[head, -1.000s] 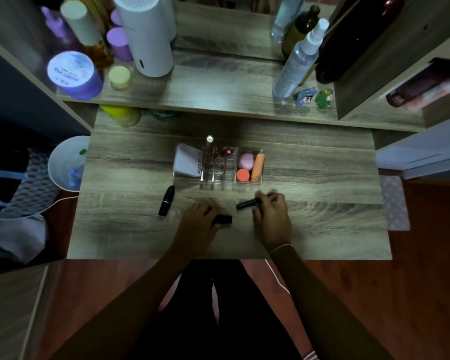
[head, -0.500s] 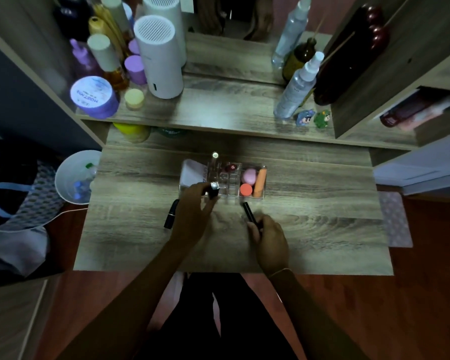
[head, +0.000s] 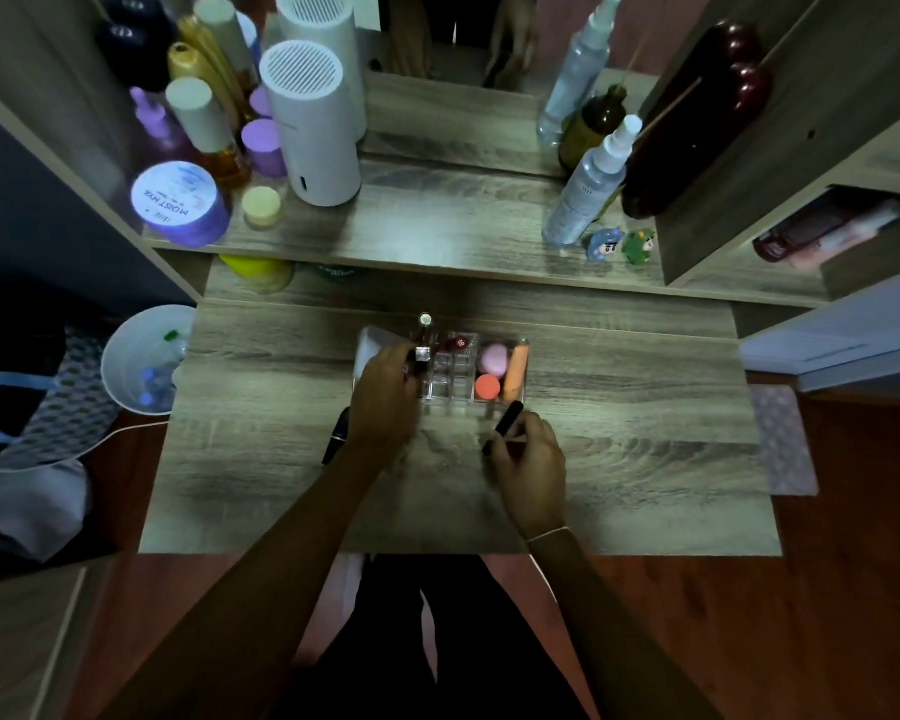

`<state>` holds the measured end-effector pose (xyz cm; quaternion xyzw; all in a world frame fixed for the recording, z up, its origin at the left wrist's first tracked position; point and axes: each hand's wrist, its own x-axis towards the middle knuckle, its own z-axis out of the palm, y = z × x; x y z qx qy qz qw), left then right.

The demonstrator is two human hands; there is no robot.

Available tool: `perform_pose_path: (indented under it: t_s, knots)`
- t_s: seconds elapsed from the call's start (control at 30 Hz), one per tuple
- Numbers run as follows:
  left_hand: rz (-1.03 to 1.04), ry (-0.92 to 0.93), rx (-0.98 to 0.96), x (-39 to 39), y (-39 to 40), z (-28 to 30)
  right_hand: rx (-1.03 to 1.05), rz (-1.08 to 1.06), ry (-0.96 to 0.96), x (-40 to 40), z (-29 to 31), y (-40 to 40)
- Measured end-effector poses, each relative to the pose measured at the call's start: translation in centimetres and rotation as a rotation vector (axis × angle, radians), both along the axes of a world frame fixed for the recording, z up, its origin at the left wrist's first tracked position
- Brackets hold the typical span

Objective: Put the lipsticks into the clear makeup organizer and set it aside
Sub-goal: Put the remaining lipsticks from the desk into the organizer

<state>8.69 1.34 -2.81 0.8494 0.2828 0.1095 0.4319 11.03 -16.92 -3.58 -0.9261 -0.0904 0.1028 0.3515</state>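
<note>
The clear makeup organizer [head: 450, 392] stands mid-table, holding pink and orange sponges, a red-capped item and a tall tube. My left hand [head: 385, 402] is at its left end, holding a short lipstick [head: 422, 354] with a silver top over the compartments. My right hand [head: 528, 457] is just in front of the organizer, gripping a slim black lipstick [head: 502, 426] that points up-right. Another black lipstick [head: 336, 441] lies on the wooden table [head: 619, 433], partly behind my left wrist.
A raised shelf [head: 437, 220] behind the organizer carries a white cylinder [head: 313, 127], a purple jar [head: 178, 202], bottles, a spray bottle [head: 588, 184] and two small figurines. A white bin [head: 136, 361] sits left of the table. A mirror stands at the back.
My left hand carried the short lipstick from the table front up to the organizer's left side. My right hand lifted the slim black lipstick and moved it closer to the organizer.
</note>
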Motion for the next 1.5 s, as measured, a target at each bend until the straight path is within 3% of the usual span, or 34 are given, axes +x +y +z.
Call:
perform_pose_path:
  t_s: [0.3, 0.5, 0.87, 1.03, 1.17, 1.5]
  knots:
    - [-0.042, 0.015, 0.109, 0.6, 0.2, 0.3, 0.188, -0.015, -0.015, 1.5, 1.8, 3.2]
    - [-0.071, 0.162, 0.106, 0.9, 0.2, -0.4, 0.165, 0.046, -0.018, 3.3, 2.2, 5.5]
    - [-0.008, 0.13, 0.123, 0.4, 0.7, 0.2, 0.126, 0.067, -0.002, 4.3, 1.6, 6.7]
    - [-0.176, 0.143, 0.428, -1.7, -0.7, 0.4, 0.159, 0.096, -0.058, 3.6, 1.3, 6.6]
    - [-0.269, 0.209, 0.564, -4.2, -1.9, -0.3, 0.121, 0.109, -0.077, 3.6, 1.0, 6.8]
    - [-0.277, 0.32, 0.512, -7.6, -1.8, -1.7, 0.086, 0.103, -0.088, 3.6, 0.5, 7.4]
